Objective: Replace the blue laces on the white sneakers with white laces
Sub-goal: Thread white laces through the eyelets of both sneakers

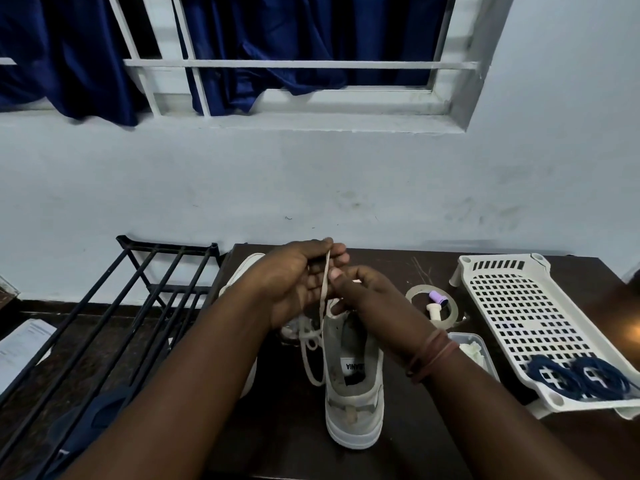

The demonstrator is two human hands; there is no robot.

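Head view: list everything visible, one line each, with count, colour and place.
sneakers: two, white, on table; one under the hands, one behind left forearm
white lace: one, held up over near sneaker
blue laces: two coils, on tray
perforated tray: one, white, table right
tape roll: one, clear, beside tray
small container: one, clear, by right wrist
metal rack: one, black, left
table: one, dark brown
curtain: blue, window
left hand: pinches lace
right hand: at lace
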